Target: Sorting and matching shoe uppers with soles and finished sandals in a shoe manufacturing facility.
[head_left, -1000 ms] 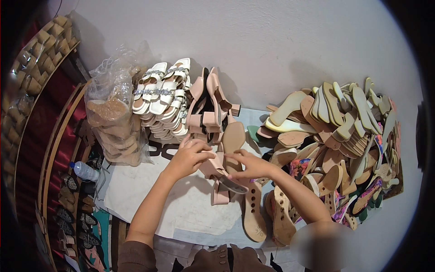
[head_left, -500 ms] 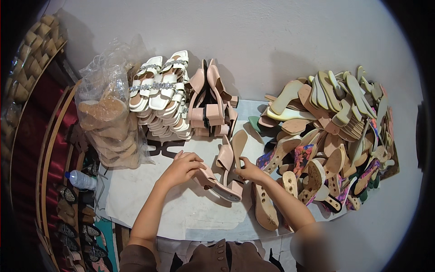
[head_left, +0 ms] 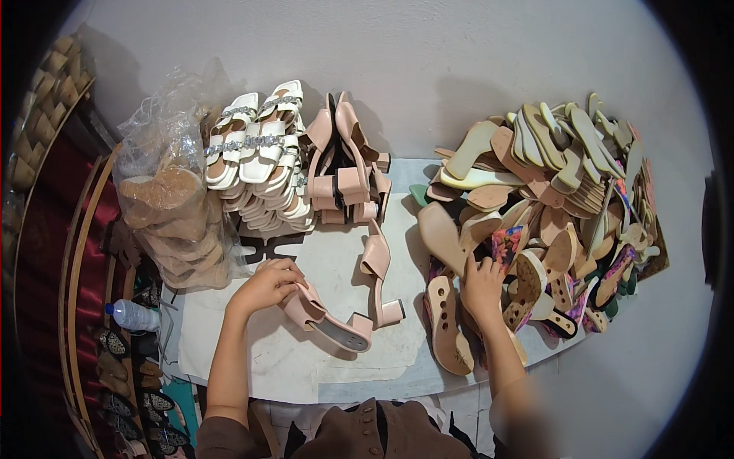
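My left hand point(head_left: 269, 286) is closed on the front end of a pale pink block-heeled mule point(head_left: 325, 323), which lies tilted on its side on the white table covering. A matching pink mule point(head_left: 376, 264) lies just right of it, touched by neither hand. Over at the heap of shoe parts, my right hand point(head_left: 482, 289) grips the lower end of a flat beige shoe sole point(head_left: 442, 233). That sole slants up and left across the heap's near-left edge. Part of my right-hand grip is hidden behind my fingers.
White strappy sandals point(head_left: 264, 157) stand stacked at the back, beside more pink mules point(head_left: 336, 164). A clear plastic bag point(head_left: 172, 206) of soles sits left of them. Loose soles and wedges point(head_left: 550, 183) pile up on the right. A water bottle point(head_left: 134, 314) is beyond the left table edge.
My right hand has carried the beige sole rightward, from beside the second pink mule to the heap. My left hand has shifted slightly left with the mule in it.
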The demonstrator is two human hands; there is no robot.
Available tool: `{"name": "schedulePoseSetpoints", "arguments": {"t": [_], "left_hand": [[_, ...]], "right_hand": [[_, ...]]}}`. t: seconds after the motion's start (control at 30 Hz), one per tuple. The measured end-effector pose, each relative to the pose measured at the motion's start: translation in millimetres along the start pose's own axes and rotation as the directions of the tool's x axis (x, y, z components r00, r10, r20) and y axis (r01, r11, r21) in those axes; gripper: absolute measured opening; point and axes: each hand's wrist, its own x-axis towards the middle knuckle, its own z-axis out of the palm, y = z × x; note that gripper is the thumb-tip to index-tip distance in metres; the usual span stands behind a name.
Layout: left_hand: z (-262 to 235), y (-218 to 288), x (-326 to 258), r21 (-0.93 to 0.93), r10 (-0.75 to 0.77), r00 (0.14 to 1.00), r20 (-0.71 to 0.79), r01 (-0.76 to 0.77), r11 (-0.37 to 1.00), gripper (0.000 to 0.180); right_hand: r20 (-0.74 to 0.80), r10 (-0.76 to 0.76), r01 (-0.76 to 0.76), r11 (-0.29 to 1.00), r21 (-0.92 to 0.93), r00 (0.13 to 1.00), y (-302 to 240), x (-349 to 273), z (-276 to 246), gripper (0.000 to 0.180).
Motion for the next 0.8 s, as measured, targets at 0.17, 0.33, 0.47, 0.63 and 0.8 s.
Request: {"name": "schedulePoseSetpoints", "arguments": {"t": [0.17,0.33,0.47,0.63,0.8], "left_hand": [[23.7,-8.9,9.1,0.206,-0.131,0.986,0.1,0.109,0.973,0.016],[55.1,-31.7,17.3,0.183,-0.041,0.992,-0.118,0.062,0.981,0.022],[89.5,-46.9,10.6,-0.052,-0.091,0.947,-0.309,0.079,0.996,0.037],[141.6,-45.5,-7.9,-0.474,-0.285,0.805,-0.52,0.005,0.88,0.067],[178.3,-54.6,-20.4,-0.514,-0.397,0.796,-0.457,0.129,0.848,0.067]], "right_hand": [[-0.232,-0.213,0.232,0.971,0.056,0.949,-37.6,-21.7,5.0,0.052],[-0.025,-0.356,0.305,0.763,0.57,0.934,-95.0,-45.4,34.7,0.051],[0.037,-0.401,0.317,0.774,0.549,0.915,-119.7,-45.2,67.3,0.052],[-0.06,-0.277,0.251,0.731,0.634,0.959,-136.5,-42.7,83.6,0.063],[0.041,-0.145,0.087,0.768,0.635,0.989,-140.6,-25.8,91.8,0.067]]}}
